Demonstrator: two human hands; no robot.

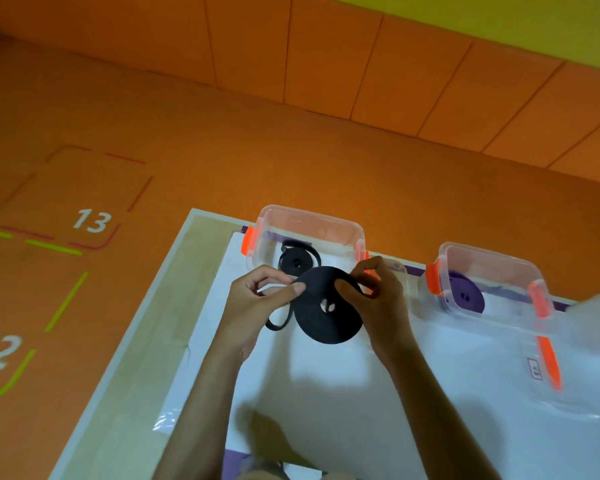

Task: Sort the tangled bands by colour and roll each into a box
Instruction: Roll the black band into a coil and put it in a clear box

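Orange floor point(222, 161) with numbered markings point(92, 221), orange panelled wall point(326, 53).

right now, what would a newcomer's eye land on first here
A big black band roll is held mid-frame, pinched between the left grip and right grip. Behind it a clear box holds a smaller black roll; to the right a second box holds a purple roll.

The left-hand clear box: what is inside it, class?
The box holds a small rolled black band, a loose loop trailing. Its near side is covered by the left hand, right hand and the bigger black roll they hold.
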